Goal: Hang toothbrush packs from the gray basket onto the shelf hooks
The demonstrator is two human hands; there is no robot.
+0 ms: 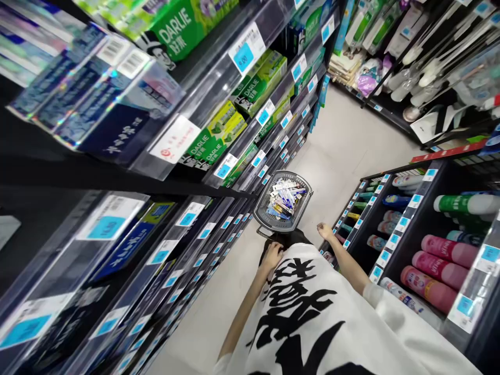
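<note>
My left hand (272,254) rests by the dark trousers at the edge of the white shirt (308,307), its fingers loosely bent and apart. No object shows in it. Further right, my right hand (325,231) hangs beside the lower shelf, its small visible fingers curled in with nothing seen in them. Just ahead of both hands, a grey shopping basket (269,225) stands on the floor. Inside it lies a jumbled pile of thin white, blue and yellow pieces (287,198), too small to name. Neither hand touches the basket.
Shelves with blue-marked price tags (244,56) and green toothpaste boxes (230,125) line the left. Dark blue boxes (113,125) jut out close by. On the right, a low shelf holds pink bottles (441,268). Hanging brushes (425,67) fill a rack beyond the pale floor (344,135).
</note>
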